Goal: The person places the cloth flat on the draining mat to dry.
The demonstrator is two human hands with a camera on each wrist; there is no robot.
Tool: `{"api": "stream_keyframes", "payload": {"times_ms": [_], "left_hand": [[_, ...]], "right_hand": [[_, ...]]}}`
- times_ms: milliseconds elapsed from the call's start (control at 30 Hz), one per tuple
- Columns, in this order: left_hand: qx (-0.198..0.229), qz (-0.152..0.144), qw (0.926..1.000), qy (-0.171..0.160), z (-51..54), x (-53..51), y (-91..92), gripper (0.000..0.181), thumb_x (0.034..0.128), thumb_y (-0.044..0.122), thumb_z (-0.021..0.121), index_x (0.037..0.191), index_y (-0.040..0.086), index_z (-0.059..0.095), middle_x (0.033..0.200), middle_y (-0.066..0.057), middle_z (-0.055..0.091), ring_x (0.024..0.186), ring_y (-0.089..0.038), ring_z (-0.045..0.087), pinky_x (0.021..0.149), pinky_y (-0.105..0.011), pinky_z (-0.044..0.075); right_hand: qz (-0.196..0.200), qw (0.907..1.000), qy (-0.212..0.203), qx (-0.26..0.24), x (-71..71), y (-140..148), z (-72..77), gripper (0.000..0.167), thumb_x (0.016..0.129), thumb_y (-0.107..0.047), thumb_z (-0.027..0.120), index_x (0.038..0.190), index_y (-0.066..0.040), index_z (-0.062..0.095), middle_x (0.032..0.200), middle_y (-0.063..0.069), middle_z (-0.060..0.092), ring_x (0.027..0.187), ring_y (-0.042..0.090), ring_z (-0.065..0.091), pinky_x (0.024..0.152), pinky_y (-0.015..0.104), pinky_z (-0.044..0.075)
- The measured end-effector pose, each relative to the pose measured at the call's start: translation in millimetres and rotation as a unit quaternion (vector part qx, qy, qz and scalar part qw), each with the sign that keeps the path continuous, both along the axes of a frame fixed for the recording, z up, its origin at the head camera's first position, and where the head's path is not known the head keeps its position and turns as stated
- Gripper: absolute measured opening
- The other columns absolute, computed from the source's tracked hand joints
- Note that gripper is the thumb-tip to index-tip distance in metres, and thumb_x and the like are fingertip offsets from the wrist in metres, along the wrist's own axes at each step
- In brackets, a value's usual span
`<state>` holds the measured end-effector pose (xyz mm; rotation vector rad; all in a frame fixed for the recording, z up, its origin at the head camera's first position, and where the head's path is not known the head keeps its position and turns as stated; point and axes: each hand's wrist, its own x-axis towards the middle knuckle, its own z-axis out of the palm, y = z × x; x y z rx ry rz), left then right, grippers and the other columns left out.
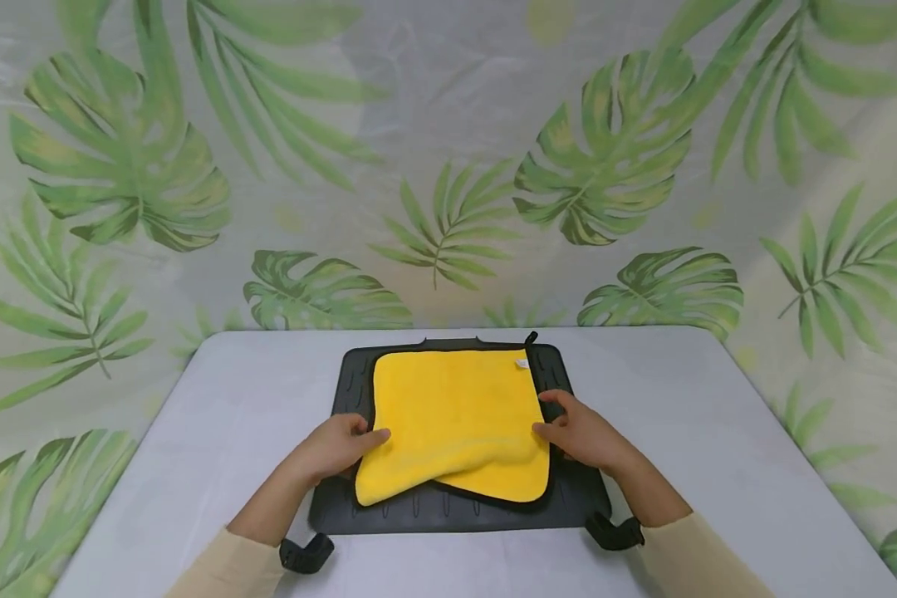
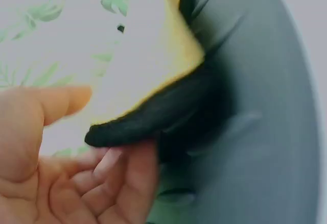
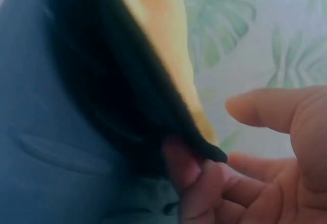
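Observation:
A yellow cloth (image 1: pixel 456 399) with black edging, a small white tag and a black loop at its far right corner lies on a dark grey ribbed mat (image 1: pixel 389 519). Its near edge is wavy and partly folded over. At the cloth's left edge, my left hand (image 1: pixel 340 444) has its fingers under the black rim and its thumb above. My right hand (image 1: pixel 583 428) is likewise at the right edge, fingertips touching the underside. Both wrist views show a gap between thumb and cloth. The cloth's edge (image 2: pixel 148 106) stands raised off the mat there.
A white-covered table (image 1: pixel 254 382) carries the mat. Behind it hangs a leaf-patterned backdrop (image 1: pixel 448 124). Black curved pieces (image 1: pixel 306 555) sit at both wrists, beside the mat's near corners.

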<state>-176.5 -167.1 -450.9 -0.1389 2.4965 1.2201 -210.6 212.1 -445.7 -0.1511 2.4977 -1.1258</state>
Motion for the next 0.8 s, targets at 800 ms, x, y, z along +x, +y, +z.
{"api": "stream_keyframes", "payload": {"times_ms": [800], "left_hand": [[0.083,-0.027,0.9959,-0.025,-17.5,58.2,-14.9,0.033,0.0936,0.026,0.075,0.112,0.005,0.057,0.074,-0.005,0.069,0.056,-0.015,0.064,0.049,-0.029,0.055]], "right_hand": [[0.013,0.9996,0.019,-0.013,56.8,8,-19.0,0.063,0.098,-0.019,0.068,0.154,-0.021,0.038,0.075,0.005,0.059,0.060,0.019,0.058,0.048,0.025,0.041]]}}
